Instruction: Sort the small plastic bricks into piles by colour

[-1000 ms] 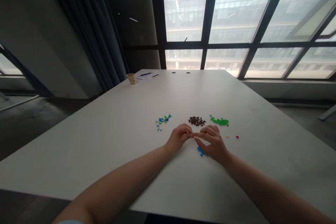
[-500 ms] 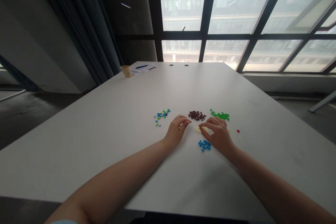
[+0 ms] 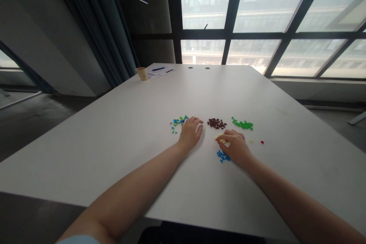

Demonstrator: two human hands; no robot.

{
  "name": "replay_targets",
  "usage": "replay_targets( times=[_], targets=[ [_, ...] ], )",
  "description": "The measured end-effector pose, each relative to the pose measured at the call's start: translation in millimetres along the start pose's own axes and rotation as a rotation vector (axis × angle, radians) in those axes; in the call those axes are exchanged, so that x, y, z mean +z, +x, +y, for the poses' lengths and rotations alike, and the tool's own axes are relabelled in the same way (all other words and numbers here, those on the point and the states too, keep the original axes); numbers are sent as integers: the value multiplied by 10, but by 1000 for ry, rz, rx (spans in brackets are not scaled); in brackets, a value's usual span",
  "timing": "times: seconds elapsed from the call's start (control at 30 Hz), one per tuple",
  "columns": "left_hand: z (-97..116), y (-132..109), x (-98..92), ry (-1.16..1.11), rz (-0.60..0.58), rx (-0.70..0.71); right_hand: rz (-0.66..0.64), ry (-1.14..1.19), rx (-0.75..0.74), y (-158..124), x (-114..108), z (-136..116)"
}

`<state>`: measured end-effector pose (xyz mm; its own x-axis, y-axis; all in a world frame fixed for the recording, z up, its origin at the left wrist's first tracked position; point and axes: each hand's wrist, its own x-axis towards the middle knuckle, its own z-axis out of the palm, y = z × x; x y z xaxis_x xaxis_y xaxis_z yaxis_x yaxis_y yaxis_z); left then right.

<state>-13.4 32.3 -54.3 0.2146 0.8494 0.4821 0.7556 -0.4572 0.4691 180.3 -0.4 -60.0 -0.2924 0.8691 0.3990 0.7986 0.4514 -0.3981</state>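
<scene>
My left hand (image 3: 191, 133) rests between a mixed pile of small blue, green and yellow pieces (image 3: 178, 121) and a heap of dark brown pieces (image 3: 216, 123). Its fingers are curved, thumb apart from them, with nothing visible between. My right hand (image 3: 235, 145) is at the pale yellow pieces (image 3: 220, 138), partly covering them. Its thumb and index fingertips are pinched together; anything between them is too small to make out. Blue pieces (image 3: 222, 156) lie just below that hand, partly hidden by it. Green pieces (image 3: 243, 124) form a group above it.
A red piece (image 3: 262, 142) and a small yellow piece (image 3: 251, 141) lie right of my right hand. Toward the far left of the white table (image 3: 120, 122) stand a paper cup (image 3: 142, 74) and papers with pens (image 3: 160, 70).
My left hand has moved left, toward the mixed pile, and its thumb and fingers have spread. My right hand's thumb and index finger have closed at the pale yellow pieces. The view has shifted slightly.
</scene>
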Motion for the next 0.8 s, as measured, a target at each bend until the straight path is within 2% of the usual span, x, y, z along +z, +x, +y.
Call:
replay_targets(
  times=[0.13, 0.27, 0.43, 0.53, 0.63, 0.8],
  targets=[
    [-65, 40, -92, 45, 3, -22, 55, 40, 1, 10, -77, 39],
    [-172, 105, -320, 128, -34, -42, 81, 75, 1, 4, -155, 112],
    [-405, 177, -595, 238, -319, -17, 81, 139, -14, -11, -216, 189],
    [-499, 191, -636, 325, -399, -61, 79, 163, 2, -23, -223, 202],
    [-482, 188, -650, 353, -438, -73, 75, 186, 6, -32, -223, 189],
    [-387, 182, -741, 361, -576, -130, 53, 199, 21, -33, -257, 148]
  ],
)
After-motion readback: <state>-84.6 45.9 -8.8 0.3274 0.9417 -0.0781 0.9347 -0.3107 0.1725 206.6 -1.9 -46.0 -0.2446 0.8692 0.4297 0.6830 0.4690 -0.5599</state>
